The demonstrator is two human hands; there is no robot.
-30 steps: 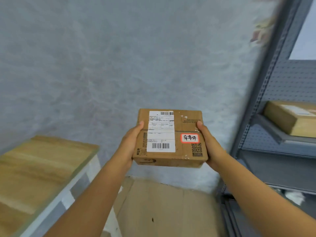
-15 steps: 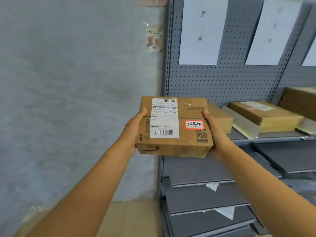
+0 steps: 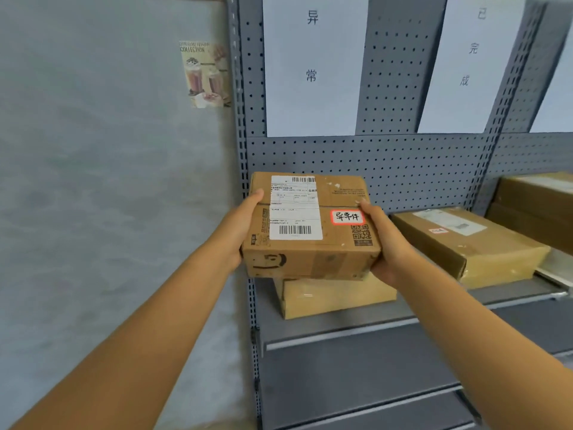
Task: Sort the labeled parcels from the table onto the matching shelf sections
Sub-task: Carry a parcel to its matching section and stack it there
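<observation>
the left hand [image 3: 237, 234] and right hand [image 3: 386, 243] clamp a cardboard box [image 3: 310, 226] by its left and right sides, fingers closed on it, thumbs on top. it hangs just above another box [image 3: 335, 297] on the shelf [image 3: 341, 328], below the left paper sign [image 3: 311, 66]. it looks stiff and fairly light; side holds suit it.
</observation>
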